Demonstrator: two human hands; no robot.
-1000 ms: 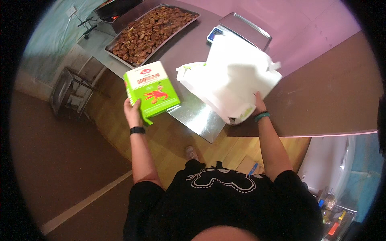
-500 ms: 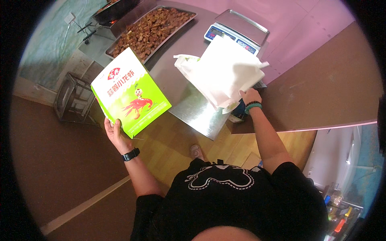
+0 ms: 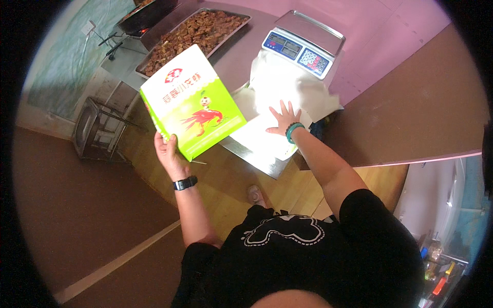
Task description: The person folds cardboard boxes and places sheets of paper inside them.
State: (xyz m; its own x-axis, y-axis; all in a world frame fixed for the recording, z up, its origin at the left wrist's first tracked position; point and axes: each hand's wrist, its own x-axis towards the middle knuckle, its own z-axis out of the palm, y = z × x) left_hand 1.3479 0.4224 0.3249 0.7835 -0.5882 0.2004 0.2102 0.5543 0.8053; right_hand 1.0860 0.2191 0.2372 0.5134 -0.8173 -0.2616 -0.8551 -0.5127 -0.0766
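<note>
Presently pinching green-and-white box (image 3: 195, 105) near lower corner with left hand (image 3: 169, 151), left of white packaging (image 3: 292, 88), apparently leaving printed front mostly uncovered; resting spread right hand (image 3: 285, 120) on packaging before scale (image 3: 298, 54), probably to steady it.

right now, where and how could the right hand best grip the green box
Probably by its right edge, coming from the right, thumb in front and fingers behind: the box looks slab-shaped, and the left hand holds its lower left, leaving that edge free.
</note>
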